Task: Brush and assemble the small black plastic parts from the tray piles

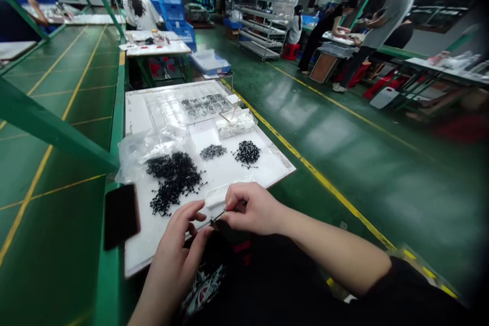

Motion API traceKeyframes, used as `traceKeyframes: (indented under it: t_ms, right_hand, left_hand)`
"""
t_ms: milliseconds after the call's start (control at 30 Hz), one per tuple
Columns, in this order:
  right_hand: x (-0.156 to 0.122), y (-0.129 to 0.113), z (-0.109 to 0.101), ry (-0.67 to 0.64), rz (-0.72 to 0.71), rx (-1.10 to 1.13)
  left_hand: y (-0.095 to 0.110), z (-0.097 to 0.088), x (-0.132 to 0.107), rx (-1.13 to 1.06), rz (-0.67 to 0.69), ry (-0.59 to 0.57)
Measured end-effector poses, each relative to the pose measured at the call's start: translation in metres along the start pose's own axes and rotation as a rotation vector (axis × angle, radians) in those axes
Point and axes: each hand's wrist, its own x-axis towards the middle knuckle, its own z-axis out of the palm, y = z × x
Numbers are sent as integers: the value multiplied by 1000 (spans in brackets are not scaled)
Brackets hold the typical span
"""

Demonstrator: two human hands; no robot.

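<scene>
Above the near edge of a white board on a green factory counter [116, 112], both hands are raised and close together, working on a thin black plastic piece [217, 216]. The right hand [248, 209] pinches it between thumb and fingers, against a folded white wipe [217, 198]. The left hand [178, 249] has its fingers curled and their tips just beside the piece; whether they grip it is hard to tell. The step in hand looks like wiping or handling one piece at a time, and the hold calls for a steady pinch on something this small.

Beyond the hands lies a large heap of tangled black plastic pieces [173, 183], with two smaller heaps [213, 152] [247, 154] farther along the board. A clear plastic bag [148, 150] lies at the heap's left, and a black smartphone [120, 216] sits by the board's left edge. Past them are a clear tray holding white material and a swab [235, 123], and a clear compartment tray of grey parts [202, 107].
</scene>
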Motion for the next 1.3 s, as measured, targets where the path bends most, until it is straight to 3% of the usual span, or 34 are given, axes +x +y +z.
traceKeyframes:
  t_ms: [67,167,300,400,500,667,767,1033,1300]
  right_hand:
    - [10,22,-22,55,131,-197]
    - [35,58,-58,159,246,-379]
    - [74,87,-92,166,366,-562]
    - [87,91,-102,167,436,-643]
    - [73,89,-87,152,438,-683]
    - [23,92,-21,-56,385,-701]
    - [13,101,3,-98,385,-736]
    - [28,104,14,-190,398,-817]
    - [33,103,28,-170,511,-798]
  left_hand:
    - [-25,9,10,48,-79,-49]
    - [-57,28,33,132,-61,-100]
    - [-76,58,66,238,8,-140]
    - [-84,74,75,311,26,-147]
    - [-95,82,73,354,41,-132]
    - [-115,91,66,351,76,-124]
    - [-128,82,67,330,84,-149]
    - [-166,4,95,502,-80,-24]
    - [-178,0,114,494,-96,-93]
